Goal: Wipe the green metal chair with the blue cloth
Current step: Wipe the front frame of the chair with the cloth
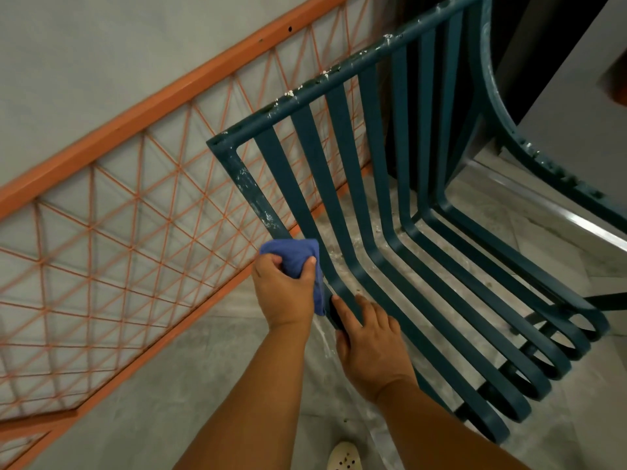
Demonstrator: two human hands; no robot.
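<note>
Cloth (294, 262) bunched in left hand (283, 293), chair (342, 184) frame partly hidden.

One green chair (353, 62) is standing here, and seven flat bars (293, 198) are running down its back, as far as the picture is letting me count them. One blue cloth (291, 256) is showing, and two hands are showing too, one left hand (283, 293) and one right hand (369, 347), each coming in on its own bare arm, so two arms in all. One pale shoe (344, 457) is peeking in at the bottom edge, and one orange fence (135, 120) is running along the wall.
</note>
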